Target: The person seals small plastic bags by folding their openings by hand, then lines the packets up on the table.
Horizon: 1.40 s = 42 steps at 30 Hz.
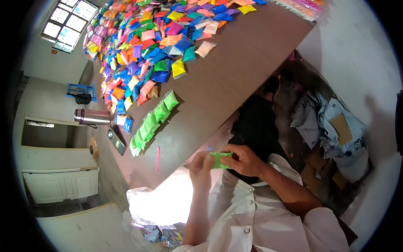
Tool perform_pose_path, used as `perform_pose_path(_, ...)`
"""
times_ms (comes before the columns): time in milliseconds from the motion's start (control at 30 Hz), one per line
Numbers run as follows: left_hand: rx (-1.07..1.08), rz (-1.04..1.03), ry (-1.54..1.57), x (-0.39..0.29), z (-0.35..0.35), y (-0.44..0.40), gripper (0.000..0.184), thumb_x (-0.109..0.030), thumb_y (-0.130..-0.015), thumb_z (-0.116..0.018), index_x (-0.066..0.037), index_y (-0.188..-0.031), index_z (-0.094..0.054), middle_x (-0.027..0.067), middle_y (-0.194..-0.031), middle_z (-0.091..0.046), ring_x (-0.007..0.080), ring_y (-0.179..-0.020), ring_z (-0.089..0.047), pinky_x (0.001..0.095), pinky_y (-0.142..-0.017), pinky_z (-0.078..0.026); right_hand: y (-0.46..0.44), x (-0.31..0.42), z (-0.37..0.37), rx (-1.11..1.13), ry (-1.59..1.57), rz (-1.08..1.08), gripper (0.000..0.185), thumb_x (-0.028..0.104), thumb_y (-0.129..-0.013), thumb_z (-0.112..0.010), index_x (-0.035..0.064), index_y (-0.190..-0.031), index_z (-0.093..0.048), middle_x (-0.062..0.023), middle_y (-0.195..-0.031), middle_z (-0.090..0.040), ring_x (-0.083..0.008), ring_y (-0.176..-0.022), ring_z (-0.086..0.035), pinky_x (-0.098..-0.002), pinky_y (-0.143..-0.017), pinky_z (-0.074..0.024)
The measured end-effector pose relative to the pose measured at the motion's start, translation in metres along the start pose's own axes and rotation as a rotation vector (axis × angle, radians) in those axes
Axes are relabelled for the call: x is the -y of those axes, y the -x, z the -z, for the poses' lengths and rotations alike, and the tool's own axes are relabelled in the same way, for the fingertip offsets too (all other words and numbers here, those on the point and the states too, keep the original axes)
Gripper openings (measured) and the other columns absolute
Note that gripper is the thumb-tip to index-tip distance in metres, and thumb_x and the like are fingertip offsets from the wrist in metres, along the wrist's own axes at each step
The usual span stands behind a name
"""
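A small light green packet (pixel 219 160) is pinched between my two hands near the table's front edge. My left hand (pixel 201 163) closes on its left end with the thumb and fingers. On the other end, the fingers of my right hand (pixel 245 160) are pressed together. A joined strip of light green packets (pixel 153 122) lies on the brown table (pixel 201 109), up and left of my hands. Near the strip's lower end is a thin pink stick (pixel 158 158).
Many colourful packets (pixel 161 50) are heaped across the table's far part. A steel bottle (pixel 93 117) and a phone (pixel 116 140) stand and lie at the left edge. Clear plastic (pixel 140 206) hangs below left. Crumpled bags and cardboard (pixel 341 128) are on the floor at right.
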State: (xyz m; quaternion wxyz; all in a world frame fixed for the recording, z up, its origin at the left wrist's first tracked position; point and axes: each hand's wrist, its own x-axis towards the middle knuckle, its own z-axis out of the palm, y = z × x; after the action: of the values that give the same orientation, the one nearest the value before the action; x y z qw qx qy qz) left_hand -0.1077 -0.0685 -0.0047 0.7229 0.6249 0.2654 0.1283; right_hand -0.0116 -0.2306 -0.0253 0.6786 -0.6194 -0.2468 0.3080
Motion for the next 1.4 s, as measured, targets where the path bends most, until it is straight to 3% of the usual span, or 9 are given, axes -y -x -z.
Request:
perform_pose_path(100, 0.141, 0.045, -0.126, -0.005, 0.007, 0.005, 0.016, -0.012, -0.101, -0.068, 0.001, -0.110, -0.071, 0.0047, -0.095, -0.072, 0.0111, -0.083, -0.065, 0.0262, -0.079, -0.052, 0.001, 0.000, 0.002, -0.029, -0.061, 0.047, 0.026, 0.027, -0.102, -0.069, 0.0008, -0.107, -0.068, -0.0014, -0.086, -0.065, -0.0067, -0.078, -0.058, -0.0256, -0.068, -0.0490)
perform_pose_path(267, 0.118, 0.054, -0.118, -0.010, 0.001, 0.010, 0.012, -0.012, -0.102, -0.069, 0.000, -0.098, -0.069, 0.0024, -0.086, -0.069, 0.0093, -0.075, -0.061, 0.0255, -0.069, -0.049, 0.003, 0.005, 0.005, 0.019, -0.040, 0.018, 0.026, 0.026, -0.103, -0.069, 0.0007, -0.109, -0.068, 0.0001, -0.087, -0.064, -0.0056, -0.079, -0.058, -0.0240, -0.070, -0.0491)
perform_pose_path(333, 0.047, 0.028, -0.135, -0.016, -0.008, 0.010, 0.031, -0.028, -0.103, -0.069, -0.005, -0.084, -0.064, 0.0014, -0.074, -0.064, 0.0094, -0.068, -0.055, 0.0268, -0.065, -0.045, 0.003, 0.007, 0.001, 0.008, -0.140, 0.001, 0.028, 0.027, -0.103, -0.069, 0.0005, -0.112, -0.066, 0.0009, -0.089, -0.064, -0.0054, -0.079, -0.058, -0.0237, -0.070, -0.0489)
perform_pose_path(467, 0.023, -0.010, -0.146, -0.014, -0.004, 0.008, 0.028, -0.026, -0.103, -0.069, -0.004, -0.085, -0.064, 0.0019, -0.075, -0.065, 0.0098, -0.069, -0.057, 0.0260, -0.066, -0.046, 0.006, 0.022, -0.001, 0.055, -0.246, -0.096, 0.029, 0.026, -0.103, -0.069, 0.0001, -0.116, -0.064, 0.0010, -0.090, -0.064, -0.0049, -0.080, -0.058, -0.0236, -0.071, -0.0491)
perform_pose_path(733, 0.078, 0.031, -0.072, -0.001, -0.004, 0.004, 0.019, -0.020, -0.102, -0.070, -0.003, -0.094, -0.067, 0.0032, -0.088, -0.069, 0.0103, -0.078, -0.060, 0.0270, -0.071, -0.048, 0.000, -0.005, 0.001, 0.014, -0.066, 0.037, 0.023, 0.019, -0.101, -0.069, 0.0008, -0.114, -0.064, -0.0018, -0.087, -0.066, -0.0076, -0.079, -0.059, -0.0265, -0.072, -0.0501)
perform_pose_path(1067, 0.038, -0.039, -0.182, -0.007, -0.010, -0.011, 0.023, -0.018, -0.101, -0.072, -0.006, -0.083, -0.062, -0.0012, -0.076, -0.065, 0.0068, -0.068, -0.056, 0.0242, -0.064, -0.045, -0.007, 0.010, 0.016, 0.016, -0.108, -0.061, 0.027, 0.020, -0.098, -0.071, 0.0007, -0.117, -0.068, -0.0040, -0.090, -0.067, -0.0096, -0.083, -0.060, -0.0283, -0.073, -0.0498)
perform_pose_path(1167, 0.050, 0.009, -0.162, -0.011, -0.015, -0.011, 0.010, -0.010, -0.098, -0.069, 0.000, -0.099, -0.071, 0.0022, -0.086, -0.069, 0.0090, -0.077, -0.061, 0.0249, -0.071, -0.049, -0.007, -0.008, 0.014, -0.037, -0.055, 0.028, 0.028, 0.019, -0.097, -0.071, 0.0007, -0.118, -0.068, -0.0064, -0.090, -0.069, -0.0115, -0.083, -0.063, -0.0302, -0.073, -0.0513)
perform_pose_path(1233, 0.082, -0.038, -0.218, -0.007, -0.015, -0.011, 0.014, -0.010, -0.097, -0.070, 0.001, -0.105, -0.072, 0.0027, -0.093, -0.070, 0.0099, -0.084, -0.062, 0.0263, -0.078, -0.051, -0.005, -0.009, 0.014, -0.080, -0.019, 0.094, 0.024, 0.017, -0.096, -0.072, 0.0004, -0.113, -0.068, -0.0064, -0.085, -0.068, -0.0122, -0.079, -0.063, -0.0308, -0.071, -0.0509)
perform_pose_path(1400, 0.107, -0.038, -0.178, 0.000, -0.011, -0.010, 0.015, -0.015, -0.098, -0.071, 0.000, -0.102, -0.071, 0.0021, -0.093, -0.068, 0.0091, -0.085, -0.060, 0.0250, -0.079, -0.048, -0.003, -0.003, 0.019, -0.053, 0.010, 0.107, 0.022, 0.019, -0.094, -0.073, 0.0005, -0.106, -0.067, -0.0057, -0.080, -0.066, -0.0120, -0.073, -0.060, -0.0314, -0.067, -0.0488)
